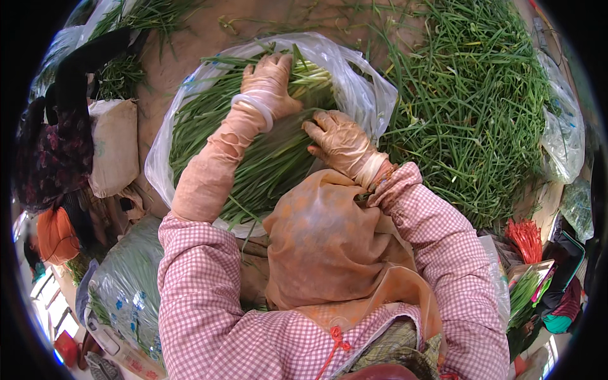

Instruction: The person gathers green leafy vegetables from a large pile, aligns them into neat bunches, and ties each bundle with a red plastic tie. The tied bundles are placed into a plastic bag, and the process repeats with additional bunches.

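Note:
A clear plastic bag (pixel 356 85) lies open in front of me, filled with long green leafy stalks (pixel 270 166) whose pale ends show near its upper right. My left hand (pixel 270 85), in a thin stained glove with a white ring at the wrist, rests on the stalks, palm down and fingers spread. Close by at the right, my right hand (pixel 342 142), gloved as well, is over the bag's near right part with its fingers slightly bent; whether it pinches any stalks cannot be told. A brown-orange apron (pixel 332 237) bulges just below the hands.
A large heap of loose green stalks (pixel 465 109) spreads at the right. Red ties (pixel 524 241) lie below it. At the left are a whitish sack (pixel 113 147), a filled plastic bag (pixel 128 285) and a person in dark clothes (pixel 57 152). Another person (pixel 565 289) is at the lower right.

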### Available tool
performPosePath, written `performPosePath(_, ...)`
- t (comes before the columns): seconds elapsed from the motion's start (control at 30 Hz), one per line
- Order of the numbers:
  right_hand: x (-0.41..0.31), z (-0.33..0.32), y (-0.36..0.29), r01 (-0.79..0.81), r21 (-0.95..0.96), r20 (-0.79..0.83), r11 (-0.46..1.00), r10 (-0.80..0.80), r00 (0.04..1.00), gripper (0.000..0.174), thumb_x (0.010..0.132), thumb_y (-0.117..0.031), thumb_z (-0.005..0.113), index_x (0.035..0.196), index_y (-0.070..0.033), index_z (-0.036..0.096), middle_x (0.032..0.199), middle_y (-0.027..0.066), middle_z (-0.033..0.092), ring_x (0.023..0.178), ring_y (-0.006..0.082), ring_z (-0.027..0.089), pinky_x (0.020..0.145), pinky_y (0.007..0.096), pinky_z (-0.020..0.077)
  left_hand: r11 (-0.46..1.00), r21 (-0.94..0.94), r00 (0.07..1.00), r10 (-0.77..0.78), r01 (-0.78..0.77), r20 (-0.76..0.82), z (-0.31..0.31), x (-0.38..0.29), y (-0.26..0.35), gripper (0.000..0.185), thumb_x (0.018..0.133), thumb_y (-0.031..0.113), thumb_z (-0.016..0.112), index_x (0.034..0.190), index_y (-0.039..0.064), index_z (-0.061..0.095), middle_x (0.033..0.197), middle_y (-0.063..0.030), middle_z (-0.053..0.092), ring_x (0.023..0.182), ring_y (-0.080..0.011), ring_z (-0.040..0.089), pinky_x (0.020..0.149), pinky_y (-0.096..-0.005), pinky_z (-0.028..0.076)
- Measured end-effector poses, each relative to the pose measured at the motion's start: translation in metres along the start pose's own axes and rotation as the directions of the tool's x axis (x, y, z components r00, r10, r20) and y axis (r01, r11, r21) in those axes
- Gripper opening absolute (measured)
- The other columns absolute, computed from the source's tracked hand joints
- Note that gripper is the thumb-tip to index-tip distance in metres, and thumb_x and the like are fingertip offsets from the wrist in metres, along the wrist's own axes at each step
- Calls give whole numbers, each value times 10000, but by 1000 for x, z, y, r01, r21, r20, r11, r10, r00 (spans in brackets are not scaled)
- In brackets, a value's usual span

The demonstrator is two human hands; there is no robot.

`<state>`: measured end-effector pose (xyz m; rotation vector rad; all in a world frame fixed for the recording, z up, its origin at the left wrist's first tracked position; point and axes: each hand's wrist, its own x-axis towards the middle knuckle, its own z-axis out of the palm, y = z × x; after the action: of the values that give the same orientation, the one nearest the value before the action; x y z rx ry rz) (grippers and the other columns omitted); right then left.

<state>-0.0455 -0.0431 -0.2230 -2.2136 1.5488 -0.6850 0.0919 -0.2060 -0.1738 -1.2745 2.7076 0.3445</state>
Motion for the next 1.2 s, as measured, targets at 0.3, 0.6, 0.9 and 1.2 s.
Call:
performPosePath(0.3, -3, -5, 10, -127, 210, -23, 970, 135, 991, 362, 892, -262, 701, 1208, -88, 664, 1131, 122, 645, 1082, 348, 585, 956, 439, 484, 449, -893, 973, -203, -7, -110, -30, -17, -90, 692, 665, 17, 777, 1302, 38, 507, 1199, -108, 655, 1074, -232, 649, 960, -357, 529)
performPosePath(0.6, 93, -54, -19, 12, 798, -214, 603, 265, 940, 1121, 730, -378, 899, 1569, -41, 237, 1569, 164, 385, 1429, 299, 397, 1194, 400, 303, 147, -967, 963, -146, -207, -228, -61, -67, -96, 1038, 634, -153, 769, 1536, 97, 319, 1350, -109, 590, 1222, -243, 601, 1052, -373, 497)
performPosePath(0.9, 149, 16, -93, 339, 855, -396, 393, 71, 916, 1128, 564, -327, 985, 1505, -122, 398, 1210, 59, 626, 1162, 221, 585, 1082, 388, 422, -323, -859, 881, -397, -396, -257, -4, -137, -26, 727, 976, 398, 615, 1575, 174, 270, 1558, -97, 375, 1421, -294, 403, 1189, -467, 342)
performPosePath(1.2, 155, -12, -107, 41, 983, -68, 181, 145, 987, 216, 739, -17, 770, 937, -66, 698, 874, -4, 699, 815, 85, 656, 760, 263, 555, 487, -872, 789, -514, -54, -336, -6, -180, -3, 885, 770, 128, 794, 1498, -20, 313, 1446, -180, 436, 1344, -295, 439, 1139, -395, 356)
